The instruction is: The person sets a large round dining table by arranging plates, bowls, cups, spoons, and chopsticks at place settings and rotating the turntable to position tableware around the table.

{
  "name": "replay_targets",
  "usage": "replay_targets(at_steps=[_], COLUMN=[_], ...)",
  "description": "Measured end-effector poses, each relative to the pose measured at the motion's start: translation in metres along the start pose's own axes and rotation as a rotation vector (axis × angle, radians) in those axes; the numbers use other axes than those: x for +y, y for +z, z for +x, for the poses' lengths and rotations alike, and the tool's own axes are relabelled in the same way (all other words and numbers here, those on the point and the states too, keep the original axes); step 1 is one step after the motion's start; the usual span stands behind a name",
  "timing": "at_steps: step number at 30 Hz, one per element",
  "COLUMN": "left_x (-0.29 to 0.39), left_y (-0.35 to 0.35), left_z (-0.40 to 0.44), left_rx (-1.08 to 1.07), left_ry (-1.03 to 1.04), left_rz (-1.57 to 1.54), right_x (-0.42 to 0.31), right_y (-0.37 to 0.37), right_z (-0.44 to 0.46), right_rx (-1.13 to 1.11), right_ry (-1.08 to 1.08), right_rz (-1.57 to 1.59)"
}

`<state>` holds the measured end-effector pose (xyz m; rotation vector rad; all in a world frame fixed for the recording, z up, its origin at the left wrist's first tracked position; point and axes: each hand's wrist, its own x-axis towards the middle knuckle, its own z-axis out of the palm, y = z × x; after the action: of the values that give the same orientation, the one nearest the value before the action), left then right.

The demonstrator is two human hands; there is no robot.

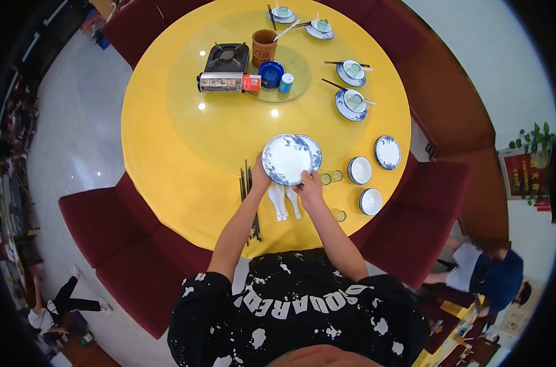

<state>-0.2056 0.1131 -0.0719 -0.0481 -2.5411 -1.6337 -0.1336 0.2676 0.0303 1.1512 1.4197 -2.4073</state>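
Observation:
A white plate (285, 160) with a blue floral border is held up above the yellow table between my two hands. Around its left edge my left hand (262, 175) is closed. My right hand (310, 188) grips the lower right edge, thumb on the rim. Partly covered behind it is a second blue-and-white plate (314, 150); whether a hand also supports that one I cannot tell. Below the plates lie several white spoons (281, 202), close to my right hand. Dark chopsticks (250, 202) lie beside my left forearm.
On the yellow tablecloth (167, 165) stand stacked bowls (360, 170), another plate (388, 152) and small glasses (337, 176) at right. Place settings (351, 104) line the far right. A portable stove (227, 59), brown container (264, 48) and blue bowl (271, 74) sit farther back. Maroon chairs (131, 244) surround the table.

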Motion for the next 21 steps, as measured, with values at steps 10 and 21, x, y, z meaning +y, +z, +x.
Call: replay_targets(at_steps=[10,21], left_x=[-0.028,-0.035], left_y=[-0.111,-0.096], left_z=[-0.021,-0.04], left_rx=[-0.163,-0.274], left_ry=[-0.099,-0.15], left_rz=[0.588,0.602], right_x=[0.071,0.068], right_y=[0.096,0.111], right_z=[0.072,0.054], right_rx=[-0.013,0.253], right_ry=[0.016,-0.201], right_rz=[-0.056,-0.282])
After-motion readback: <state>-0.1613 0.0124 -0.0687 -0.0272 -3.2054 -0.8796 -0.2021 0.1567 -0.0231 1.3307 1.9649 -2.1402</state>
